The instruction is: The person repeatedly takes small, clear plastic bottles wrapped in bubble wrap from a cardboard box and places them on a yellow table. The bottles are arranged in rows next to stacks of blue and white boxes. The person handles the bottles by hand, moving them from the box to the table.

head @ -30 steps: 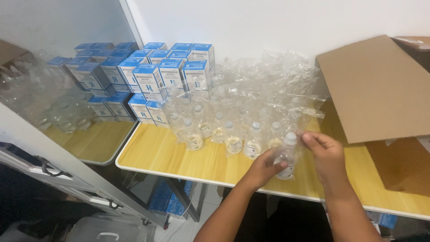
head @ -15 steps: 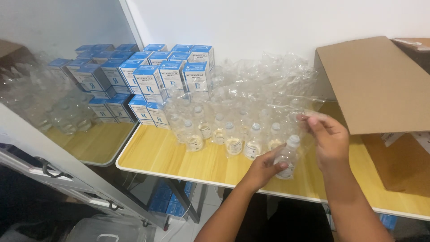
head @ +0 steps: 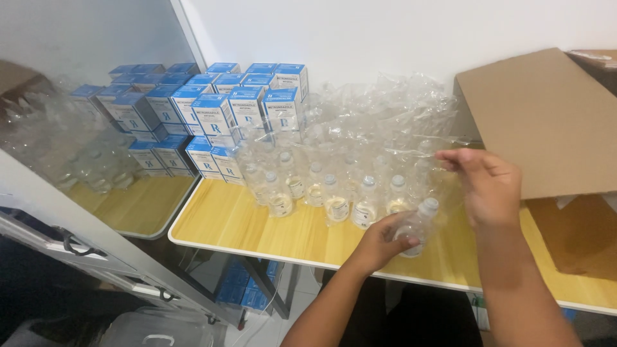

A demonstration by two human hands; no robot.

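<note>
Left hand closed round a small clear bottle, tilted just above the wooden bench, while right hand pinches the clear plastic wrap up and away, likely to free it, wrapped bottles just beyond both hands.

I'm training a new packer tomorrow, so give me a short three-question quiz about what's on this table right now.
1. True or false: the left hand grips a small clear bottle with a white cap.
2. What is the right hand pinching? A) a blue box B) clear plastic wrap C) the cardboard flap
3. Where do the blue and white boxes stand relative to the row of wrapped bottles?

Key:
1. True.
2. B, the clear plastic wrap.
3. To the left and behind, stacked against the wall on the wooden table.
</note>
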